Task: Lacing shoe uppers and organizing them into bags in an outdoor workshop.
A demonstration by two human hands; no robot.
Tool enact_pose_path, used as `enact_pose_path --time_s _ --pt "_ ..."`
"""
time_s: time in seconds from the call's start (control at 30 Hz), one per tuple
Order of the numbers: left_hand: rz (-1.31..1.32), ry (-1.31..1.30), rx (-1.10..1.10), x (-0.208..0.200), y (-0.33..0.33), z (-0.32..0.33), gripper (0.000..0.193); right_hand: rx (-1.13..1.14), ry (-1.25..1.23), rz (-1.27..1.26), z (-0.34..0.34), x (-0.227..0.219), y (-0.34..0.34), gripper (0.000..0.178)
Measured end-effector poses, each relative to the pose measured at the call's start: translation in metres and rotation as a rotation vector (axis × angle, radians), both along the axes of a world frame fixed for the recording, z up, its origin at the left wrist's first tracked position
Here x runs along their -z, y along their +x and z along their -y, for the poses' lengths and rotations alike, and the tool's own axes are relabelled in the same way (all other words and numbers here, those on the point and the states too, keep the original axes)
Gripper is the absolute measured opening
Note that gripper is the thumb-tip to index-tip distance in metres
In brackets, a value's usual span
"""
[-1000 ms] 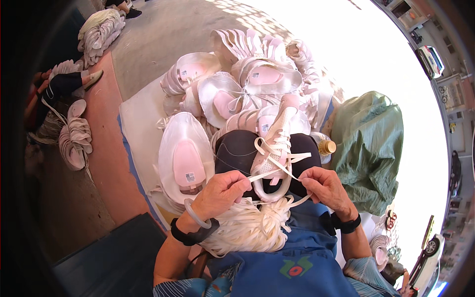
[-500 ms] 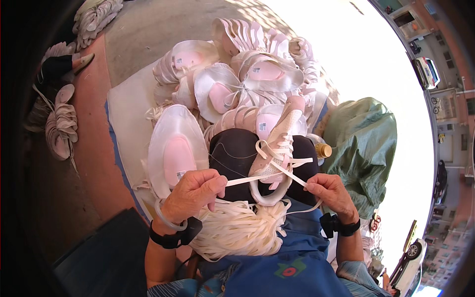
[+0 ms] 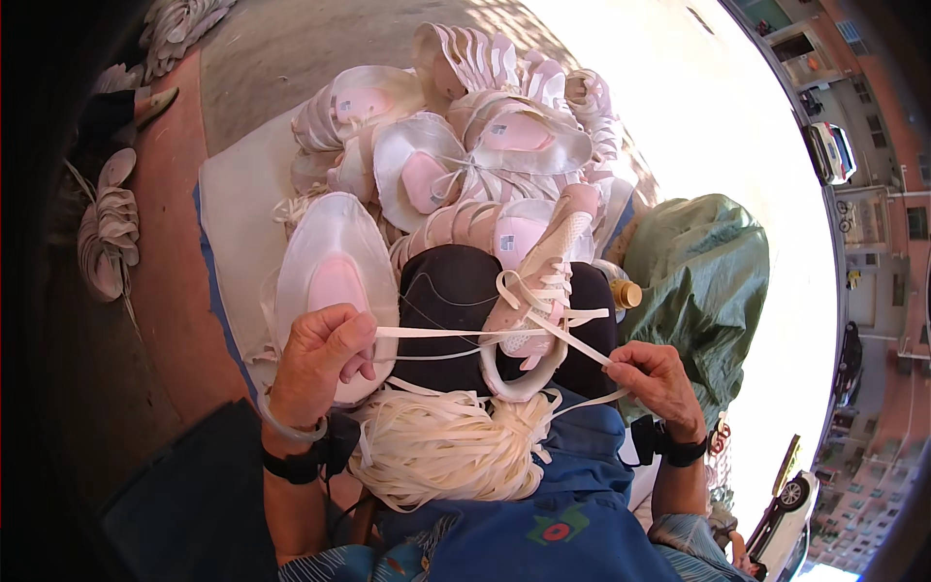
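Note:
A pinkish-beige shoe upper stands on my lap between my knees, its toe pointing away and its rounded heel collar toward me. A cream shoelace runs through its eyelets, with a loop standing out at the side. My left hand pinches one lace end, drawn out to the left. Between the fingertips of my right hand is the other end, stretched to the right. The two strands cross over the upper. A thick bundle of cream laces lies on my lap below the shoe upper.
Stacked pink and white shoe uppers cover the pale cloth ahead of me. One large upper lies beside my left knee. At the right stand a green covered bundle and a gold-capped bottle. Another person's foot shows far left.
My left hand has moved left and slightly up, pulling its lace strand longer. My right hand stays nearly in place. The whole view has shifted slightly.

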State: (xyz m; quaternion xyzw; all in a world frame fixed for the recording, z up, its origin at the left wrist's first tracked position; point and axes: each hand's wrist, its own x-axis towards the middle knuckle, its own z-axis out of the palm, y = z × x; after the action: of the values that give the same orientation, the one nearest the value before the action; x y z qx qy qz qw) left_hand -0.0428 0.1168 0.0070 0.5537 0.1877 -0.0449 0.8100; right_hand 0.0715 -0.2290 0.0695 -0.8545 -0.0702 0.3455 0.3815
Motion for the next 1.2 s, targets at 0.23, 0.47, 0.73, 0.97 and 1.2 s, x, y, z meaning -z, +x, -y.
enact_pose_path --time_s 0.23,0.47,0.73,0.97,1.2 --pt "0.001 0.036 -0.010 -0.001 -0.004 -0.007 0.031 -0.031 0.169 -0.028 0.007 -0.006 -0.007 0.013" --pt "-0.108 0.266 0.342 -0.018 -0.003 0.022 0.019 -0.170 0.350 -0.227 -0.019 -0.019 -0.018 0.013" --pt "0.128 0.070 -0.014 -0.033 0.004 0.001 0.022 -0.138 0.167 0.090 0.008 -0.001 -0.016 0.016" --pt "-0.150 0.425 0.009 0.003 0.023 -0.011 0.019 0.025 0.158 0.082 0.034 0.029 -0.014 0.020" --pt "-0.350 0.743 0.385 -0.031 0.019 -0.021 0.034 0.055 0.169 0.408 0.054 0.047 -0.017 0.020"
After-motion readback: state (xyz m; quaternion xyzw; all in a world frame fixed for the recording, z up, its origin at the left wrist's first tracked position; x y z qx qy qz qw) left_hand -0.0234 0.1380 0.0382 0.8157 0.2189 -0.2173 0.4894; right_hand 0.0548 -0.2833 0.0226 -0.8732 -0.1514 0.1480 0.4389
